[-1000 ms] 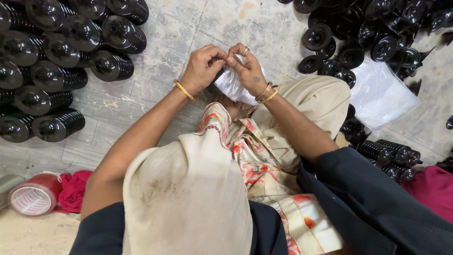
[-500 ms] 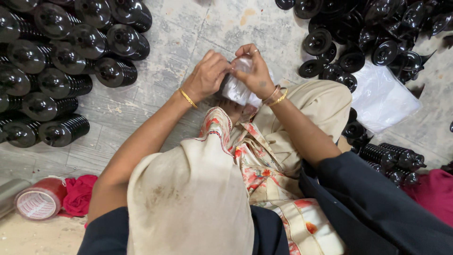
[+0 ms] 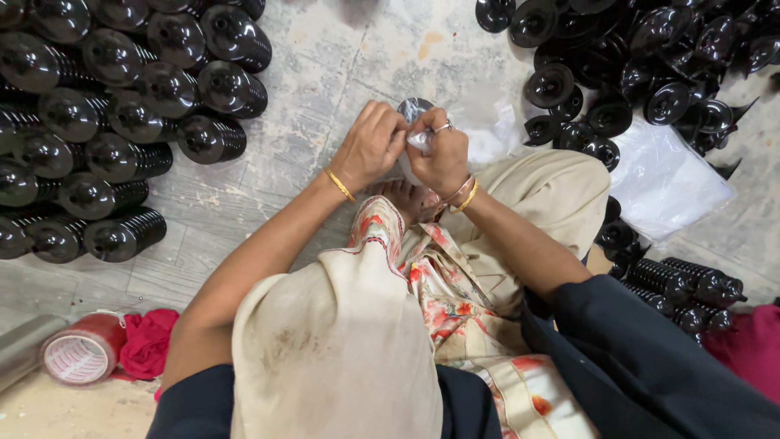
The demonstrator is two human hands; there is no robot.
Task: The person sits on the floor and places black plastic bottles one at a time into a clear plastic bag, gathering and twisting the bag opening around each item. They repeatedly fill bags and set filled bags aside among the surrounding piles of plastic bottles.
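A grey stone floor (image 3: 341, 57) carries stacked black plastic parts (image 3: 106, 122); right of them lie loose black parts (image 3: 650, 73), below them a tape roll (image 3: 81, 351) and red cloth (image 3: 150, 341).

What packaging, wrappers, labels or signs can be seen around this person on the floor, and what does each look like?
Small clear plastic wrapper: crumpled, pinched between the left hand and right hand, round a small dark piece.
Clear plastic bags: flat, whitish sheets on the floor at right, beside the heap of black parts.
Tape roll: round, red with a pale core, lower left by a red cloth.
No signs or screens in view.
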